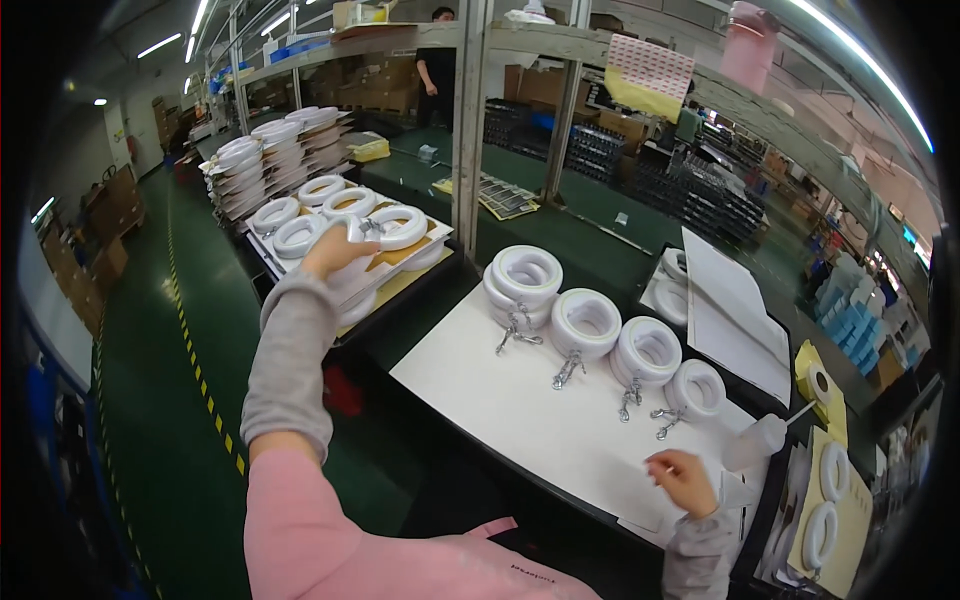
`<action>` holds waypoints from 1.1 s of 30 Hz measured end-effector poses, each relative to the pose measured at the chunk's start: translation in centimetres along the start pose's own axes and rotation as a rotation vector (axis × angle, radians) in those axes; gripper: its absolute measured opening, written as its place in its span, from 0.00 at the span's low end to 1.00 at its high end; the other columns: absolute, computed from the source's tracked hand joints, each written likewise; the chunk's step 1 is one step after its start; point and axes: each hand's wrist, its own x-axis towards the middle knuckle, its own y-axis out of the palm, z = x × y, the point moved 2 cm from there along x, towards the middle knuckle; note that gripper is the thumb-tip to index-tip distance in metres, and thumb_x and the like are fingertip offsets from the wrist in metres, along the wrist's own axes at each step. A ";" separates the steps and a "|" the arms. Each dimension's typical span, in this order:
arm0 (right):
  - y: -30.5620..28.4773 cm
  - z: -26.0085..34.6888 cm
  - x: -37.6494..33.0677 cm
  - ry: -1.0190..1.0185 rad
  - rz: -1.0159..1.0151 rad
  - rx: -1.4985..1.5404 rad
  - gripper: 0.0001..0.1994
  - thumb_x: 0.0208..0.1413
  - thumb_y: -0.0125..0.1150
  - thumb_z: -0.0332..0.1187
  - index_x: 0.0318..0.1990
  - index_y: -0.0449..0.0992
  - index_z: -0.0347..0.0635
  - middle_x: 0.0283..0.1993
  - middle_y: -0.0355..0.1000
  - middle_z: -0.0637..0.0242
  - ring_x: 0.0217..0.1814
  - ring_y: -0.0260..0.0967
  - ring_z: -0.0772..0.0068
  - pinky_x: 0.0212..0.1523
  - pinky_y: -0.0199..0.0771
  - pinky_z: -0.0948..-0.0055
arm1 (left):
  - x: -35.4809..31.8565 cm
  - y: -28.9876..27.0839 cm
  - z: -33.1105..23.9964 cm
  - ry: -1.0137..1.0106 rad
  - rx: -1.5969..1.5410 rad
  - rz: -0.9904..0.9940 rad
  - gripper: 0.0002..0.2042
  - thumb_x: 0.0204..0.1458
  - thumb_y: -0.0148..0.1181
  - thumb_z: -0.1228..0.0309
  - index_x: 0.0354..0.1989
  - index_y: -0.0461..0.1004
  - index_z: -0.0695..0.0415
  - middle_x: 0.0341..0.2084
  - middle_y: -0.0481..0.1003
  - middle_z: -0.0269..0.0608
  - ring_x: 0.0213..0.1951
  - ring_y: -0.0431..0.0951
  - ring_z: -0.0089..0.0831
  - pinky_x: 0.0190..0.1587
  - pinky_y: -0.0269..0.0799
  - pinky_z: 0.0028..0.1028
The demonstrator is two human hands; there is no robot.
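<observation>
My left hand (pixel 340 251) reaches to a stack of trays at the left, with its fingers closed at the edge of a white ring (pixel 298 238); the fingertips are partly hidden. Beside it lies another white ring (pixel 400 228) with a short grey cord. Over the near right part of a white board (pixel 480 400), my right hand (pixel 686 483) hovers with loosely bent fingers and nothing visible in them. Piled white rings (pixel 525 280) stand in a row across the board, their silvery cords hanging toward me. A pale bottle (pixel 755 443) is close to my right hand.
Taller piles of ring trays (pixel 237 170) stand at the far left. A metal post (pixel 468 130) rises behind the bench. Paper sheets (pixel 735 320) cover a black tray at the right, and a yellow card (pixel 835 510) with rings lies at the right edge. Someone in dark clothes stands farther back.
</observation>
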 end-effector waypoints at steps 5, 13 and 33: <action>5.0 3.3 0.1 -0.128 0.053 0.022 0.10 0.52 0.61 0.32 0.40 0.76 0.37 0.34 0.74 0.60 0.35 0.71 0.69 0.35 0.70 0.74 | -10.2 6.7 -10.4 0.187 -0.921 0.202 0.23 0.51 0.61 0.60 0.51 0.68 0.63 0.38 0.74 0.39 0.37 0.74 0.26 0.41 0.70 0.26; 8.2 7.7 0.3 -0.315 -0.293 0.335 0.38 0.46 0.68 0.36 0.63 0.55 0.33 0.61 0.59 0.52 0.65 0.54 0.59 0.64 0.50 0.66 | -27.1 26.0 -19.8 0.448 -1.208 0.723 0.30 0.50 0.63 0.62 0.58 0.59 0.61 0.48 0.68 0.38 0.47 0.70 0.27 0.49 0.66 0.28; 6.8 -1.5 -11.1 -0.204 -0.253 0.022 0.32 0.41 0.62 0.30 0.58 0.61 0.39 0.63 0.55 0.52 0.69 0.47 0.46 0.67 0.29 0.40 | -34.1 28.1 -26.3 -0.093 -1.166 1.243 0.25 0.47 0.59 0.72 0.55 0.63 0.67 0.47 0.71 0.45 0.49 0.72 0.33 0.55 0.64 0.32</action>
